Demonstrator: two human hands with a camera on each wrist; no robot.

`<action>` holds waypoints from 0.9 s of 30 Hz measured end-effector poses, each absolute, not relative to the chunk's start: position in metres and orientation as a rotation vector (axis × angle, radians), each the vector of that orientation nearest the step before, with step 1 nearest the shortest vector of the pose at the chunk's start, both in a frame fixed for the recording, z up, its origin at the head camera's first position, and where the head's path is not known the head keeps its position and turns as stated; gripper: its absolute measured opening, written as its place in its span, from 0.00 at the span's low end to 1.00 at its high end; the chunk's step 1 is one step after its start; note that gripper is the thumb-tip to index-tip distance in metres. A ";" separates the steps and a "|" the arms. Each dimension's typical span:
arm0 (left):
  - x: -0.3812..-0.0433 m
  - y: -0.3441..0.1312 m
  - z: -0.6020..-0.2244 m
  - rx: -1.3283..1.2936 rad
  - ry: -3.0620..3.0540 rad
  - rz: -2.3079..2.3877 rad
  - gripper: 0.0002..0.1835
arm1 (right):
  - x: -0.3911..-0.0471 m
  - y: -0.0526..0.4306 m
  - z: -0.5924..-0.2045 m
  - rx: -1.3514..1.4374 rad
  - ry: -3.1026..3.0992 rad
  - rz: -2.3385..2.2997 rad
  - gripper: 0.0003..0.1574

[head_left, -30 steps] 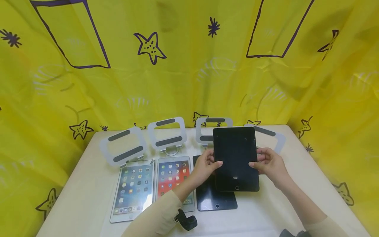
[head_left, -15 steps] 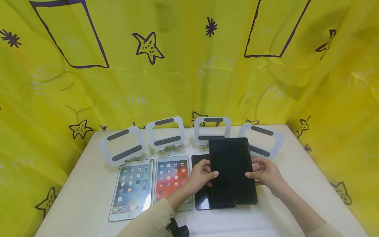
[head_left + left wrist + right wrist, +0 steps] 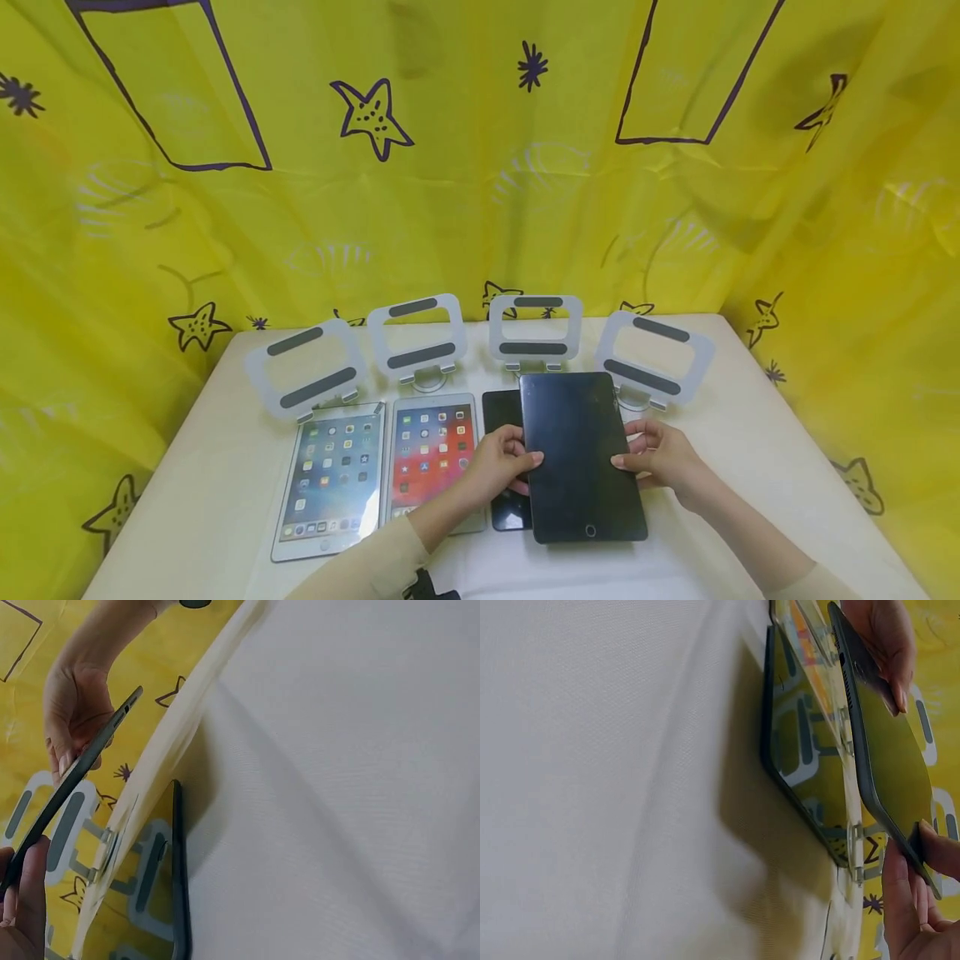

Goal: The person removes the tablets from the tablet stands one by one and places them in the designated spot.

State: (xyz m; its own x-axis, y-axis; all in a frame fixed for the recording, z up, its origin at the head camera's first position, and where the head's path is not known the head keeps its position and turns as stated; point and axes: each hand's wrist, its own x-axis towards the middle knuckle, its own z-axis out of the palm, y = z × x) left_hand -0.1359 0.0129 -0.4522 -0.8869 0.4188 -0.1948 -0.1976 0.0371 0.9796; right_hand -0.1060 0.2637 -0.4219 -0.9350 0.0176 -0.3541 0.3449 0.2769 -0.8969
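Both hands hold a black tablet [image 3: 581, 467] above the table, its dark screen facing up and its home button toward the person. The left hand [image 3: 498, 467] pinches its left edge, thumb on the front and fingers behind. At the opposite edge the right hand [image 3: 663, 462] grips it the same way. In the right wrist view a gap shows between the held tablet [image 3: 889, 750] and the table. A second black tablet [image 3: 502, 408] lies flat below, partly hidden by it. Left of that lie a white tablet with a red-blue screen [image 3: 435, 442] and another white tablet [image 3: 330, 483].
Along the back stand several white tablet stands with grey pads: a far left one [image 3: 352, 350], a second [image 3: 457, 321], a third [image 3: 574, 329] and a far right one [image 3: 701, 367]. A yellow patterned curtain [image 3: 450, 208] rises behind the white tabletop [image 3: 750, 450].
Both hands have brought the held black tablet down and toward the person, slightly left in view. The rightmost stand, partly covered before, now shows more fully behind it.
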 end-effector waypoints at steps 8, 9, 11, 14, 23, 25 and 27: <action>-0.130 0.015 -0.460 0.126 1.831 1.894 0.17 | -0.103 0.266 -0.427 0.344 2.237 -1.627 0.39; -0.130 0.015 -0.461 0.117 1.827 1.897 0.16 | -0.103 0.267 -0.427 0.354 2.225 -1.625 0.39; -0.129 0.016 -0.461 0.104 1.821 1.901 0.16 | -0.103 0.268 -0.429 0.370 2.198 -1.627 0.39; -0.129 0.018 -0.463 0.088 1.822 1.895 0.16 | -0.104 0.270 -0.433 0.386 2.160 -1.630 0.40; -0.133 0.033 -0.469 0.063 1.809 1.868 0.14 | -0.109 0.287 -0.445 0.470 2.061 -1.640 0.42; -0.134 0.039 -0.470 0.060 1.825 1.856 0.13 | -0.110 0.293 -0.447 0.486 2.058 -1.638 0.41; -0.136 0.045 -0.471 0.061 1.844 1.840 0.13 | -0.111 0.299 -0.448 0.486 2.057 -1.637 0.40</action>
